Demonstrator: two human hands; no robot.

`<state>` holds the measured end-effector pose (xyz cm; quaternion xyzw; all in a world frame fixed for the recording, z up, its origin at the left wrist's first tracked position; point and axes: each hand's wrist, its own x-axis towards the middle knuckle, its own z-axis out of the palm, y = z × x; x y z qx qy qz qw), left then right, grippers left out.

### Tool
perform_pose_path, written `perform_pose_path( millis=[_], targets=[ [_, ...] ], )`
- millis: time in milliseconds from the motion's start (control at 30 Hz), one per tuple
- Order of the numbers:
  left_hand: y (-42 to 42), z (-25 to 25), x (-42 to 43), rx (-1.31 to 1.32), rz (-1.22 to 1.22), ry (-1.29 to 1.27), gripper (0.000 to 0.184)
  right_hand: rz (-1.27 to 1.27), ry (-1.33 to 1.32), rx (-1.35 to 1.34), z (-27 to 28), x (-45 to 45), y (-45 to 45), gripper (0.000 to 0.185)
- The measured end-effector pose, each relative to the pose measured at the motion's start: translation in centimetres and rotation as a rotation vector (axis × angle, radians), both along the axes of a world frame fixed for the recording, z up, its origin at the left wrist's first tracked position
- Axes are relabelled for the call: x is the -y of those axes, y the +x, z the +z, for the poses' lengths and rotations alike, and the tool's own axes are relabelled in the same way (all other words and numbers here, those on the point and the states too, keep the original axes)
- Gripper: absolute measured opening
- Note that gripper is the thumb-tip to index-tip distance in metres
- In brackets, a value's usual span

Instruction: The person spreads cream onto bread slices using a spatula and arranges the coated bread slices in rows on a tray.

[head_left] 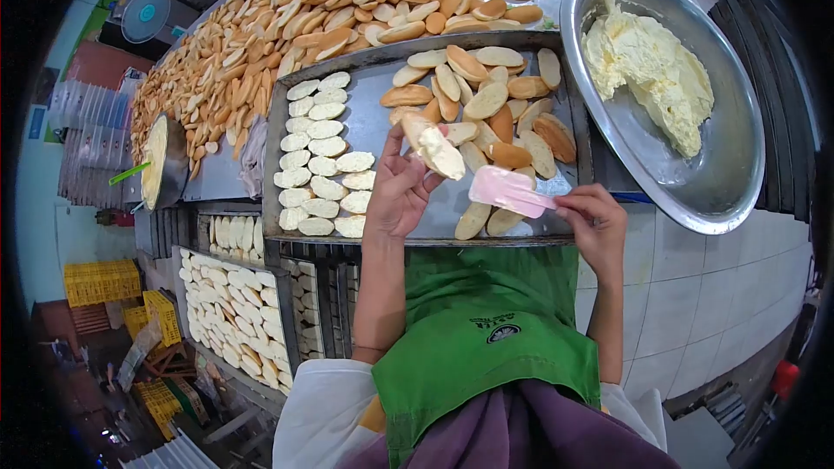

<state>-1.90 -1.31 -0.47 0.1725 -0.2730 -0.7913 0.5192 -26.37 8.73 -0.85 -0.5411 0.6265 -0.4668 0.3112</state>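
With the fingers of my left hand (402, 193) I was gripping one bread piece (429, 142), partly covered with pale cream (445, 159), above the tray (368, 115). My right fingers (584, 201) were closed on the handle of the pink spatula (497, 189). Coated pieces (327, 128) lay in columns at left; the bowl (732, 113) was beside the tray's right edge.

Pink spatula (497, 190); pale-yellow cream (651, 69); golden-brown bread piece (412, 128); plain green apron (486, 360); silver bowl (737, 152); white, grid-lined floor (673, 295).
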Motion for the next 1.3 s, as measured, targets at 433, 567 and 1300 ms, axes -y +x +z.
perform_pose_path(
  millis=[433,567,1300],
  targets=[
    [-1.0,-0.4,-2.2,0.276,-0.341,0.055,0.063,-0.213,-0.309,-0.108,-0.2,2.2,3.1,0.018],
    [-1.2,-1.1,-3.3,0.146,-0.488,-0.028,0.069,-0.222,-0.25,-0.021,-0.5,2.4,3.4,0.016],
    [4.9,-0.1,-0.5,0.297,-0.422,0.041,0.057,0.226,0.104,0.284,-0.7,1.4,0.0,0.012]
  ],
)
